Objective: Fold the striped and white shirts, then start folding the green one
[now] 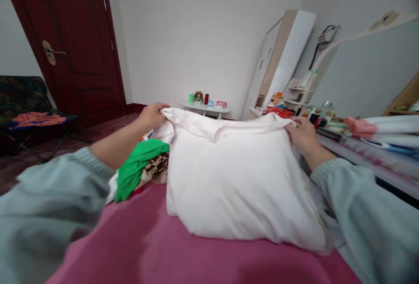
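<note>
A white shirt hangs stretched between my two hands, its lower part resting on the pink bed cover. My left hand pinches its upper left corner, where a fold of cloth droops beside the fingers. At the upper right corner, my right hand is closed on the edge of the fabric. The top edge is folded over, with a small V-shaped dip near the middle. Behind the left side of the shirt lies a heap with a green garment and a brown patterned cloth.
A folding chair with an orange cloth stands by the dark red door. Against the far wall is a small white table with several items. To the right, a mirrored dresser holds bottles, a red basket and rolled cloths.
</note>
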Tool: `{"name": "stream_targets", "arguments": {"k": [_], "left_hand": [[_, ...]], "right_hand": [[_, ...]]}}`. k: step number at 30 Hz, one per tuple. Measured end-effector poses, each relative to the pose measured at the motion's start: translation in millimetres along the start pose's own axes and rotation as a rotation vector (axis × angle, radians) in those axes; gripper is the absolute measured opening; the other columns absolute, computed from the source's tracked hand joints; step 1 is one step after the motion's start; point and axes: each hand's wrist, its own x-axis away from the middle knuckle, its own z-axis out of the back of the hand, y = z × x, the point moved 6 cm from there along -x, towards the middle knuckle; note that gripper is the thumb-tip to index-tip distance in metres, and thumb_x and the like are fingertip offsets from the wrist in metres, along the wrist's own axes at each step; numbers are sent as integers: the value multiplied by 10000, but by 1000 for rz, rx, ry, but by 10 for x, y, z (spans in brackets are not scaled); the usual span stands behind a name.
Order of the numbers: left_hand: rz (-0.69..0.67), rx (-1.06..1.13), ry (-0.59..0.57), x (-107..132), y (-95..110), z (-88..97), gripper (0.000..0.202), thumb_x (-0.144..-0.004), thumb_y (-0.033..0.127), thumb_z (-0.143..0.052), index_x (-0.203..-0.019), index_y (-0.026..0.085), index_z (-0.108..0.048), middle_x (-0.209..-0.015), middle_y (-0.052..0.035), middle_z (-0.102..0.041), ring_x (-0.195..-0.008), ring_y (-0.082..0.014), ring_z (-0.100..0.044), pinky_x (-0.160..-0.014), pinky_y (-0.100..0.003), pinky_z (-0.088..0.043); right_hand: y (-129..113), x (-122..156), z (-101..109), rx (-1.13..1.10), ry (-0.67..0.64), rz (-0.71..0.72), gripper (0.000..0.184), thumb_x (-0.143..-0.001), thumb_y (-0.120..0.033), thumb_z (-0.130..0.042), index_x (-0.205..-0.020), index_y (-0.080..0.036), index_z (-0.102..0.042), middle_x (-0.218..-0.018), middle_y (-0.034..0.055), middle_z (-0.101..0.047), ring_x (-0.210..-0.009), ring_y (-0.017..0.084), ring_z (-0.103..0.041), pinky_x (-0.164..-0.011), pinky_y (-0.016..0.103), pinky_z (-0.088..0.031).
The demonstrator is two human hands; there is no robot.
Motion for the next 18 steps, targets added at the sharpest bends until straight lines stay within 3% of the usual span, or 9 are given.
{"name": "stream_targets", "arguments": {"k": [2, 5, 8, 11, 14, 18], "left_hand": [[-20, -49, -6, -237, -25, -164, 431, -735, 374, -663, -1136, 217, -652, -1061, -100, -667, -1049, -278, -584, -928, -407, -461], [-52, -156, -25, -330, -172, -450, 392, -739, 350, -632, -1094, 186, -662, -1078, -117, -652, -1053, -281, -570, -954, -419, -432], [-61, -197, -174, 80, -399, -779, 316, -788, 377, -585, -1017, 183, -682, -1015, -101, -658, -978, -261, -583, -908, -383, -443], [-24, -236, -318, 678, -528, -962, 367, -821, 489, -564, -994, 190, -687, -985, -89, -653, -933, -251, -592, -860, -350, -448], [15, -266, -309, 976, -501, -977, 465, -750, 584, -631, -991, 192, -698, -1052, -101, -642, -983, -270, -581, -885, -354, -428], [77, -182, -403, 958, -443, -1173, 408, -712, 569, -669, -889, 203, -711, -881, -49, -645, -815, -220, -587, -733, -302, -440]], "right_hand": [[72, -81, -163, 75, 43, 17, 591, -774, -412, -587, -1245, -65, -500, -1197, 195, -590, -1056, 258, -586, -887, 361, -427], [407, 369, -370, 139, -88, 80, 462, -752, -371, -621, -1128, -107, -567, -1149, 176, -621, -1054, 285, -585, -923, 413, -426], [882, 1200, -358, 134, -245, 108, 398, -760, -449, -589, -1057, -185, -599, -1079, 104, -653, -1008, 261, -616, -901, 392, -464], [1321, 1842, -102, 216, -280, 12, 515, -760, -558, -554, -1093, -168, -591, -1120, 130, -630, -999, 282, -623, -889, 414, -480], [1604, 2103, 86, 319, -369, -89, 594, -744, -614, -564, -1104, -144, -618, -1120, 153, -633, -1006, 308, -622, -881, 440, -492], [1670, 2126, 40, 411, -495, -49, 587, -654, -611, -659, -1004, -141, -690, -1064, 155, -665, -1023, 348, -611, -935, 486, -466]]}}
